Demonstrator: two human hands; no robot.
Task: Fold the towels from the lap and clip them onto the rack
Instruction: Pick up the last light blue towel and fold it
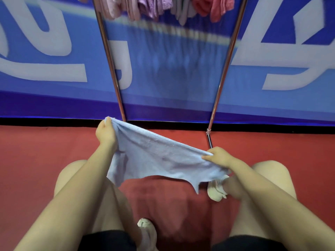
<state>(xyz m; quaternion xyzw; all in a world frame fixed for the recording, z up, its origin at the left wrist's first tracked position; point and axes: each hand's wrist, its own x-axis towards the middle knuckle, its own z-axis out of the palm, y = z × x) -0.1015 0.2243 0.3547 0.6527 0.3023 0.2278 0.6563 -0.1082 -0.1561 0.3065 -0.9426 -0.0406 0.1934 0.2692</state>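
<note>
Light-blue towel (159,158) stretched in the air over the knees, left hand (106,133) pinching one top corner, right hand (220,156) pinching the other. Held taut probably to square it up for folding. Rack (110,60) stands just ahead, pink and purple towels (155,6) already hanging there.

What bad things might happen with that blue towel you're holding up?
The blue towel is pinched only at two top corners by the left hand and right hand, so a corner might slip and the towel fall onto the red floor. Its ragged bottom edge hangs uneven, so the fold may come out crooked. The rack already looks crowded with towels at the top, so clipping another might be fiddly.
</note>
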